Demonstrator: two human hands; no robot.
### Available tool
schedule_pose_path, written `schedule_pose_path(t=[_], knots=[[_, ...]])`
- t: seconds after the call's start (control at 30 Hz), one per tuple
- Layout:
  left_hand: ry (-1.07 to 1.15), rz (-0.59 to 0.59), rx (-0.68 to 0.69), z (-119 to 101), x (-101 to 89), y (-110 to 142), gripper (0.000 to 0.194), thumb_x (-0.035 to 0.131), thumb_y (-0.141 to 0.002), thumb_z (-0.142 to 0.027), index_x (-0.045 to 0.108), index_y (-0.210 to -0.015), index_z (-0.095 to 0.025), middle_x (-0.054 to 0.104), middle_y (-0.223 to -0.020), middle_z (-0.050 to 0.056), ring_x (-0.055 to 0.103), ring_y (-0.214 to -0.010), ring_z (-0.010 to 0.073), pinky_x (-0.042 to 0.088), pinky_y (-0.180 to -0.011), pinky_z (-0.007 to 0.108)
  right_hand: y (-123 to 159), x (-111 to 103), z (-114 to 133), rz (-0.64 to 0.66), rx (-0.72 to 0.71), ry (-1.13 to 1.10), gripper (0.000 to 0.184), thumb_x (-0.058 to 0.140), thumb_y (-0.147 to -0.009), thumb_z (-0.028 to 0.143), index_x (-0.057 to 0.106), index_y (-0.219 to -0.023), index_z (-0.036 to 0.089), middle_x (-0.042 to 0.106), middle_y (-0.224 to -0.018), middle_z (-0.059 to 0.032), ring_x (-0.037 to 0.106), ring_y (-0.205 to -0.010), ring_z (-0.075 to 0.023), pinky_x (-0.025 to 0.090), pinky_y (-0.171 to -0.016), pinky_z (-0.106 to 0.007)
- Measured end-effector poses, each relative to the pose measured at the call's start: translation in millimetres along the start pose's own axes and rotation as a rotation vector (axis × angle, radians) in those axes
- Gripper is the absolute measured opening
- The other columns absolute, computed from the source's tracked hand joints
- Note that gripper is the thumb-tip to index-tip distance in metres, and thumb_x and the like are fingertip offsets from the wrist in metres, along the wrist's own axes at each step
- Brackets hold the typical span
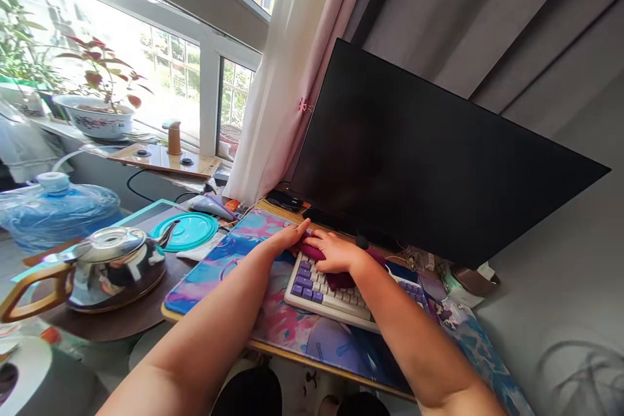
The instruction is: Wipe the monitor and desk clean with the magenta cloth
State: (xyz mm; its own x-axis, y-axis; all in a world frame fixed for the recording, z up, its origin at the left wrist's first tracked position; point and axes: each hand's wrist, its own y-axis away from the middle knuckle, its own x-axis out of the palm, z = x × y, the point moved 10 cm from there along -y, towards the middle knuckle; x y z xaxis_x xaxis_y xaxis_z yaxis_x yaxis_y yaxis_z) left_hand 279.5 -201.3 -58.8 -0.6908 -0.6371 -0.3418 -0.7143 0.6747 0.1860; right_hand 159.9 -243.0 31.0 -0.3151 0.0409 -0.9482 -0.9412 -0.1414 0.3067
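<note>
White keyboard point(336, 304) with purple and white keys on the patterned mat point(280, 325) covering the bench point(170, 316), long axis left to right, dipping rightward; right hand point(336, 252) over a maroon cloth point(340, 281) on the keys, left hand point(290, 236) beside it, both grips unclear; bare mat shows leftward and toward the front edge

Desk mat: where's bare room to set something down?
Two patches on the mat: between its left edge and the left forearm; and in front of the keyboard, between the forearms. Crowded: keyboard top and rear, with maroon cloth, left hand, right hand; monitor close behind.
</note>
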Motion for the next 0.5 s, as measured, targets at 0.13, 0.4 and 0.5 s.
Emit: schedule_pose_path(t=[0.13,0.4,0.5], knots=[[0.029,0.020,-0.017,-1,3.5,2,0.068,0.031,-0.110,-0.066,0.071,-0.084,-0.018,0.059,-0.056,0.004,0.059,-0.049,0.0196,0.050,-0.055,0.032,3,-6,-11,-0.033,0.088,0.022,0.081,0.073,-0.085,0.029,0.053,-0.163,0.031,0.049,-0.168,-0.0112,0.054,-0.146,-0.0345,0.049,-0.122,-0.048],[0.072,0.043,0.011,-2,6.2,-1,0.066,0.041,-0.107,-0.068,0.077,-0.088,-0.016,0.063,-0.059,0.004,0.060,-0.053,0.0196,0.056,-0.061,0.034,13,-6,-25,-0.042,0.190,0.070,0.069,0.065,-0.088,0.020,0.062,-0.156,0.032,0.060,-0.153,-0.0104,0.063,-0.131,-0.0315,0.052,-0.114,-0.044],[0.072,0.054,0.031,-3,6.8,-1,0.065,0.043,-0.106,-0.068,0.077,-0.085,-0.018,0.066,-0.064,0.005,0.061,-0.055,0.0200,0.056,-0.061,0.034,18,-5,-34,-0.046,0.232,0.083,0.064,0.062,-0.090,0.015,0.067,-0.152,0.029,0.063,-0.149,-0.0123,0.066,-0.126,-0.0325,0.053,-0.110,-0.043]])
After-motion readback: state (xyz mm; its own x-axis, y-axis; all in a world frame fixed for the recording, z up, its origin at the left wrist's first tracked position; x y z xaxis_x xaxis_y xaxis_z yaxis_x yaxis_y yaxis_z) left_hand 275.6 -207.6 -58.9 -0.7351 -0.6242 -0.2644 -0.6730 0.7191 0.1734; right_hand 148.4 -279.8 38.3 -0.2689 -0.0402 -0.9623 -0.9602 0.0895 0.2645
